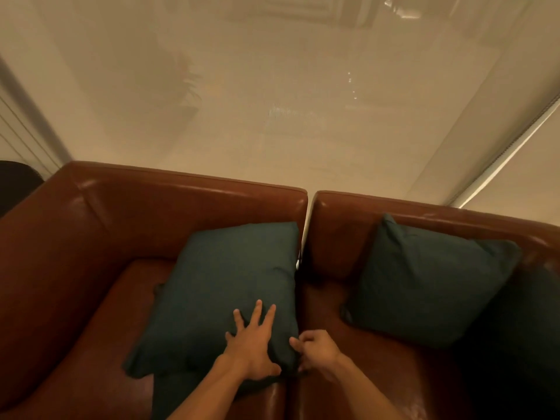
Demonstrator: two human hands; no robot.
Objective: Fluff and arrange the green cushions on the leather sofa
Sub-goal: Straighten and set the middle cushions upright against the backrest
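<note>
On glossy leather sofa [181, 201]: left grip [253, 350] flat on square green cushion [230, 277]; right grip [315, 351] pinches edge.

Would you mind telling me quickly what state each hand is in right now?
Left hand: open, pressing flat on the left green cushion.
Right hand: fingers curled, pinching that cushion's near right edge.

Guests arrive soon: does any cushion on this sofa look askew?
Yes. The left cushion lies slanted across the seat, left hand pressing it, right hand pinching its edge; the right cushion leans crookedly, one corner up.
</note>
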